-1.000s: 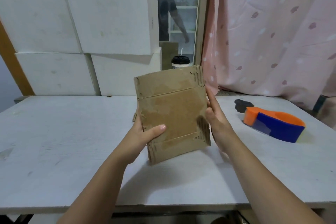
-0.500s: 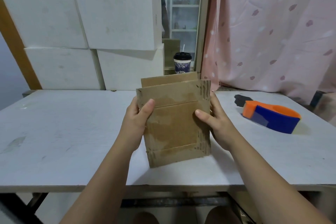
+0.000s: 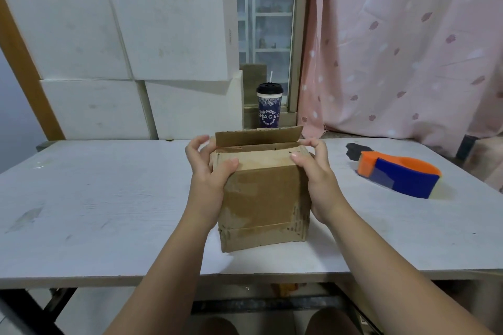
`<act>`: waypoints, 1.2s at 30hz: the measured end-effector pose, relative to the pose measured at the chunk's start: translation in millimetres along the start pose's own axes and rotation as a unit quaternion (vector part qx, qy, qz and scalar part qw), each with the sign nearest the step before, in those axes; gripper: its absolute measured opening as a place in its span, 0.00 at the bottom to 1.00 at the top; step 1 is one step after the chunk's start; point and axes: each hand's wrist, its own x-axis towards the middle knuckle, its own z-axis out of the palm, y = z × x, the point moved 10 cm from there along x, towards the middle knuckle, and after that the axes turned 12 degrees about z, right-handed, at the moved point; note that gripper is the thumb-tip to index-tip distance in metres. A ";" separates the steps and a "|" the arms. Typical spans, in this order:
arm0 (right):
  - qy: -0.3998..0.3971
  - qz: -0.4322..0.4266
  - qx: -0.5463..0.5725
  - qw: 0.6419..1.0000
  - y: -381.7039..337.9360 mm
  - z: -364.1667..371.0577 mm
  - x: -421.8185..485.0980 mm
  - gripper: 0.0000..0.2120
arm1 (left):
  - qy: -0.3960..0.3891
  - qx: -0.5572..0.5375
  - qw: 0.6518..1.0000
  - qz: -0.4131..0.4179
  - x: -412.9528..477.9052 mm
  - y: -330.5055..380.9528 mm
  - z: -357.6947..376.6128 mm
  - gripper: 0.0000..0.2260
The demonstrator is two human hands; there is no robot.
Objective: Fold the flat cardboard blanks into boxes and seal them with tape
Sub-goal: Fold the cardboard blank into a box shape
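Head view: the cardboard box (image 3: 264, 198) stands on the white desk (image 3: 95, 212) — matte brown, corrugated, ragged-edged. Left hand (image 3: 209, 174) and right hand (image 3: 315, 174) flank the box's upper corners, each grip curled round a side, thumb pressing the near flap (image 3: 261, 160) down. Light, stiff yet dentable, I judge — best held at corners. The orange-and-blue tape dispenser (image 3: 400, 177) lies right of the box.

box (image 3: 262, 198) mid-table (image 3: 95, 198) | tape dispenser (image 3: 400, 178) right of box | cup (image 3: 269, 106) behind | stacked blocks (image 3: 163, 35) back-left
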 end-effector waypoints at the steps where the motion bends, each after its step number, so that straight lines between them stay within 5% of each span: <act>1: 0.003 0.005 0.011 1.000 0.4 -0.4 0.6 0.22 | -0.002 0.006 1.000 0.007 -0.5 2.4 0.2 0.26; 4: -0.026 0.004 0.028 0.999 -4.0 3.1 0.2 0.28 | -0.024 0.062 0.997 0.035 0.2 10.6 2.1 0.21; 9: -0.007 0.003 -0.016 1.000 -6.8 1.9 -1.0 0.11 | 0.003 0.133 0.990 0.045 -2.8 18.1 -1.3 0.08; 16: 0.100 -0.113 -0.035 0.988 -36.3 4.1 -31.3 0.10 | 0.024 0.339 0.940 0.031 -5.8 44.2 -5.5 0.13; 20: 0.145 -0.289 -0.177 0.930 -83.5 21.2 -72.2 0.09 | -0.073 0.432 0.884 0.161 -10.0 82.3 18.2 0.16; 24: 0.142 -0.472 -0.297 0.818 -120.0 44.3 -108.9 0.14 | -0.170 0.347 0.899 0.204 -9.7 93.2 28.5 0.28; 26: 0.123 -0.539 -0.342 0.760 -125.6 57.3 -118.0 0.13 | -0.112 0.265 0.950 0.124 0.6 78.2 8.5 0.28; 28: 0.093 -0.589 -0.382 0.706 -122.4 71.9 -123.2 0.11 | 0.008 0.091 0.994 -0.066 4.5 35.3 -18.6 0.27; 30: 0.044 -0.632 -0.424 0.647 -109.4 87.7 -128.2 0.11 | 0.022 -0.039 0.965 -0.258 -10.2 -12.8 -21.9 0.32; 32: -0.008 -0.661 -0.465 0.589 -90.6 99.7 -129.7 0.10 | -0.049 -0.121 0.918 -0.373 -29.9 -39.2 -9.8 0.35; 36: -0.068 -0.674 -0.514 0.526 -61.4 101.7 -122.4 0.09 | -0.023 -0.269 0.855 -0.443 -52.1 -64.8 1.7 0.32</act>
